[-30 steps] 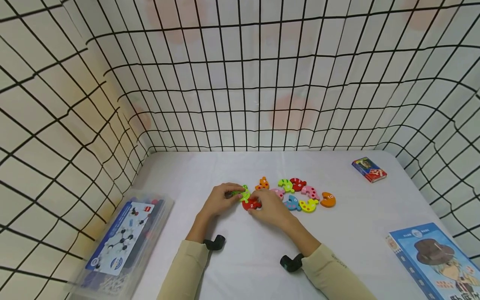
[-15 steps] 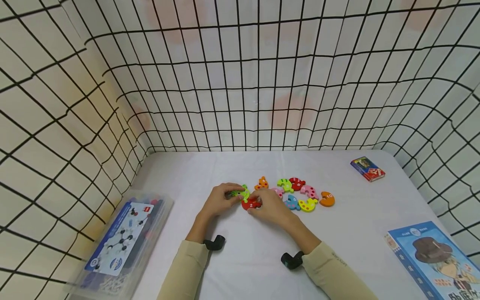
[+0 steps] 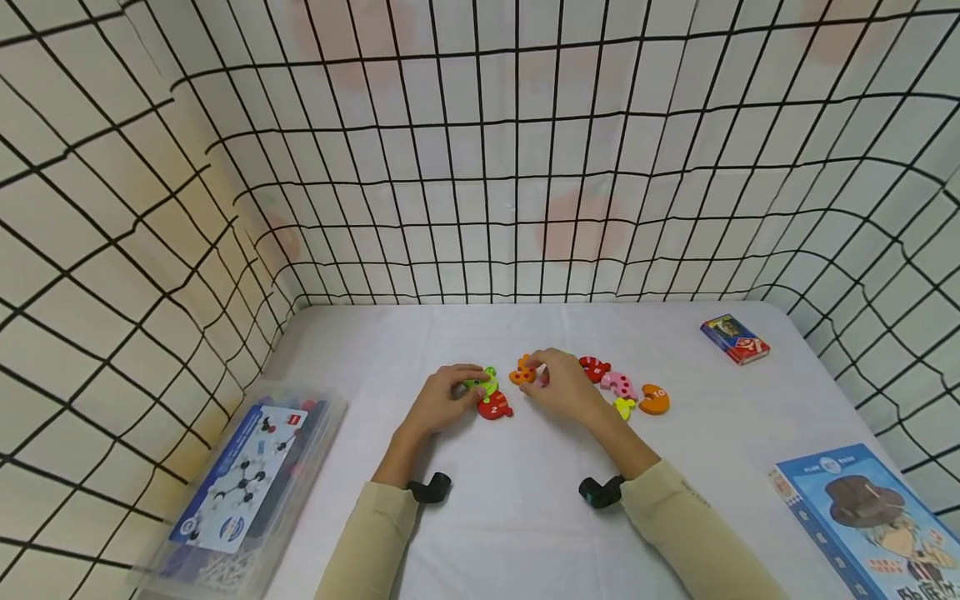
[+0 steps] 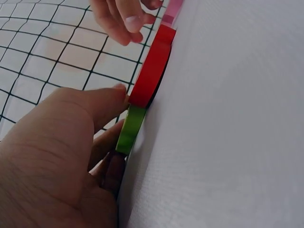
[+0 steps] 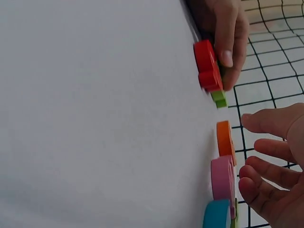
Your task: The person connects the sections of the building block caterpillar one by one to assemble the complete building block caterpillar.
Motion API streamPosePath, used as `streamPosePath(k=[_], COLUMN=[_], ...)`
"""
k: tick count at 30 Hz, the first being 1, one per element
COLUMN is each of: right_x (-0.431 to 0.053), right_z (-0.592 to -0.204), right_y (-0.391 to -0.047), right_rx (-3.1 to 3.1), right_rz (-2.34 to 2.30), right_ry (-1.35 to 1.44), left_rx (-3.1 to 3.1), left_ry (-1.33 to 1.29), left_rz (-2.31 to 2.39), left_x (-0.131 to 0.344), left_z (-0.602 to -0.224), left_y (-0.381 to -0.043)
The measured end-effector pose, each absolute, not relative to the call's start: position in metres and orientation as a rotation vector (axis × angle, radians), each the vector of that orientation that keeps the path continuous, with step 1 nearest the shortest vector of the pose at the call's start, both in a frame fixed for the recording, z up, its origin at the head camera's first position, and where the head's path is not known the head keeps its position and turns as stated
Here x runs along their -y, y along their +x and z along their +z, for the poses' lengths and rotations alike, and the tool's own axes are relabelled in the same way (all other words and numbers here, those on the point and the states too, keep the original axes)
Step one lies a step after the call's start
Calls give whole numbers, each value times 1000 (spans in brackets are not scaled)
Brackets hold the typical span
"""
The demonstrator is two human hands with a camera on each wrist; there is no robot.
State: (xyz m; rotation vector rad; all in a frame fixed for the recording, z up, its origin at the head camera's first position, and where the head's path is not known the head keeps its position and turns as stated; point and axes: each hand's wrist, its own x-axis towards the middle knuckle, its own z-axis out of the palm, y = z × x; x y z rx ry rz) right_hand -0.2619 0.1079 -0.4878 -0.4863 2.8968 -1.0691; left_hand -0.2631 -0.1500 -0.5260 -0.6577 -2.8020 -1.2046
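Observation:
My left hand (image 3: 442,402) pinches a green wooden animal piece (image 3: 491,385) between thumb and fingers, flat on the white table. Against its near side lies a red piece (image 3: 493,407) marked 2. My right hand (image 3: 564,390) hovers at an orange spotted piece (image 3: 519,376), fingers spread; in the right wrist view its fingertips stand a little off the orange block (image 5: 224,141). A pink piece (image 5: 221,178) and a blue piece (image 5: 215,214) line up beside the orange one there; in the head view the right hand mostly covers them.
To the right lie a red striped piece (image 3: 594,368), a pink dotted piece (image 3: 618,384), a yellow piece (image 3: 624,407) and an orange piece (image 3: 655,399) marked 10. A card box (image 3: 736,339), a blue book box (image 3: 870,521) and a clear plastic case (image 3: 318,442) flank them. Black wire mesh (image 3: 517,177) surrounds the table.
My right hand has left the red piece and moved right and away to the orange spotted piece. The red piece has shifted slightly left. The left hand stays on the green piece.

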Motion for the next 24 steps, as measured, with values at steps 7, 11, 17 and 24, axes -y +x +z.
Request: streamPosePath(k=[7, 11, 17, 24], right_x=[-107, -103, -101, -102], right_z=[-491, -493, -498, -498], right_y=[-283, -287, -289, -287], right_rx=[-2875, -2863, -2892, -2884], right_rz=[-949, -864, -830, -903], right_ry=[-488, -520, -553, -551], left_rx=[2818, 2804, 2850, 2868], left_ry=[-666, -692, -716, -685], left_rz=[-1203, -1198, -1122, -1092], left_x=[151, 151, 150, 150], left_z=[-525, -525, -529, -528], left_y=[-262, -262, -262, -260])
